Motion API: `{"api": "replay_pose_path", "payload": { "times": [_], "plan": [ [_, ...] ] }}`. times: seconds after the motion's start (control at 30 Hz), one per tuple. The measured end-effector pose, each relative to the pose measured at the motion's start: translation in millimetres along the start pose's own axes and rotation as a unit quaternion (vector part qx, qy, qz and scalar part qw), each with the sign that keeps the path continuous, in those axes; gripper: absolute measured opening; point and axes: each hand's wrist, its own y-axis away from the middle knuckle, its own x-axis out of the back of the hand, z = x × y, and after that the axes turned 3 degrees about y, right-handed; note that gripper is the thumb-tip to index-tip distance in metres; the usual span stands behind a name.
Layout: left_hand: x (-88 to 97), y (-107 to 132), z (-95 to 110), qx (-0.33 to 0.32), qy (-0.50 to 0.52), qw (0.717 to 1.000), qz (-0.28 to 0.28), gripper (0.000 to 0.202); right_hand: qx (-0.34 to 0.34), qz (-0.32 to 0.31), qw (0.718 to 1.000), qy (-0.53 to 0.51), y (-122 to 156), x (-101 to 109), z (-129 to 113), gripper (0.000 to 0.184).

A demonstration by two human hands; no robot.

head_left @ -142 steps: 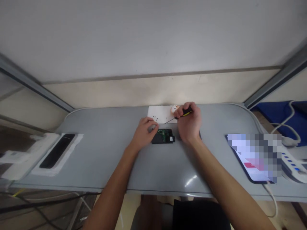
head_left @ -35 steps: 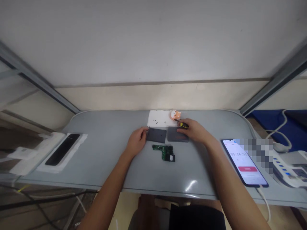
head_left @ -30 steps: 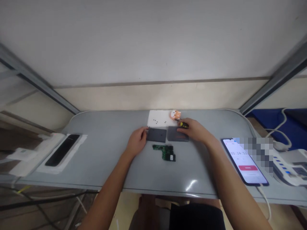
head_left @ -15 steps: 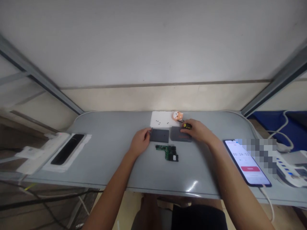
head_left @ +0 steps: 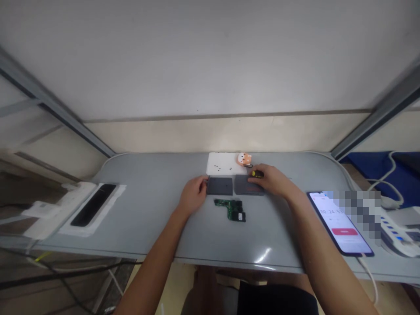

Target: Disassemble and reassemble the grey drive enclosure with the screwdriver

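Two dark grey flat case halves lie side by side on the grey table (head_left: 147, 218). My left hand (head_left: 193, 196) has its fingers curled against the left edge of the left half (head_left: 219, 186). My right hand (head_left: 274, 181) rests on the right half (head_left: 247, 185) and grips a small black and yellow screwdriver (head_left: 257, 173). A green circuit board (head_left: 231, 208) lies bare on the table just in front of both halves, touched by neither hand.
A white pad (head_left: 223, 162) with several tiny screws and a small orange figure (head_left: 244, 159) sit behind the halves. A phone (head_left: 341, 222) with a lit screen lies at the right beside a white power strip (head_left: 397, 232). A black phone on white foam (head_left: 93, 210) lies far left.
Earlier the hands worked with the screwdriver on the board inside its case. Now the case lies split in two halves with the board set in front; over the last second the hands barely moved.
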Motion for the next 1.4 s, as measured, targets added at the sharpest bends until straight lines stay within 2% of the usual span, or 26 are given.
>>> {"api": "replay_pose_path", "payload": {
  "times": [0.13,0.23,0.3,0.37,0.43,0.57,0.63,0.7,0.73,0.77,0.83,0.87,1.0,1.03,1.07,1.27,1.33,1.4],
  "plan": [
    [-0.3,-1,0,0.000,-0.004,1.000,-0.003,0.030,0.018,0.048,0.998,0.044,4,6,-8,0.014],
    [-1.3,0,-1,0.004,-0.012,1.000,-0.001,0.031,0.017,0.117,0.990,0.070,17,8,-34,0.014],
    [-2.2,0,-1,0.007,-0.010,1.000,0.003,0.032,0.049,0.131,0.989,0.054,32,1,-58,0.014],
    [-3.1,1,-2,0.008,-0.005,1.000,0.004,0.033,0.126,0.088,0.987,0.045,51,-14,-78,0.016],
    [-3.8,1,-2,0.010,-0.004,1.000,0.004,0.035,0.171,0.066,0.982,0.040,75,-31,-89,0.018],
    [-4.3,1,-1,0.019,-0.015,1.000,0.002,0.038,0.135,0.136,0.981,-0.008,130,-56,-84,0.014],
    [-4.0,1,-1,0.018,-0.014,1.000,0.002,0.038,0.118,0.211,0.968,-0.062,158,-62,-76,0.013],
    [-3.6,1,0,0.014,-0.010,1.000,0.004,0.039,0.102,0.292,0.939,-0.148,179,-66,-72,0.010],
    [-3.4,1,0,0.013,-0.008,1.000,0.004,0.039,0.052,0.349,0.913,-0.204,184,-67,-70,0.009],
    [-3.2,1,0,0.013,-0.006,1.000,0.004,0.039,-0.014,0.424,0.865,-0.268,187,-68,-69,0.013],
    [-3.1,1,0,0.015,-0.002,1.000,0.004,0.039,-0.098,0.482,0.776,-0.394,185,-68,-68,0.023],
    [-3.2,1,0,0.016,-0.001,1.000,0.004,0.039,-0.133,0.497,0.727,-0.454,182,-66,-67,0.023],
    [-4.1,0,-1,0.014,-0.008,1.000,0.001,0.039,-0.226,0.485,0.592,-0.602,174,-54,-64,0.035],
    [-4.2,0,-1,0.013,-0.011,1.000,0.001,0.039,-0.240,0.471,0.567,-0.632,175,-51,-64,0.037],
    [-4.2,-1,-1,0.013,-0.013,1.000,0.001,0.039,-0.249,0.455,0.547,-0.657,178,-49,-65,0.038],
    [-2.6,0,0,0.004,-0.009,1.000,0.008,0.038,-0.283,0.400,0.501,-0.713,210,-57,-80,0.040],
    [-2.5,0,0,0.005,-0.012,1.000,0.006,0.039,-0.306,0.400,0.496,-0.707,220,-64,-86,0.041],
    [-2.8,0,0,0.008,-0.015,1.000,0.006,0.039,-0.315,0.399,0.508,-0.695,227,-70,-90,0.044]
  ]
}}
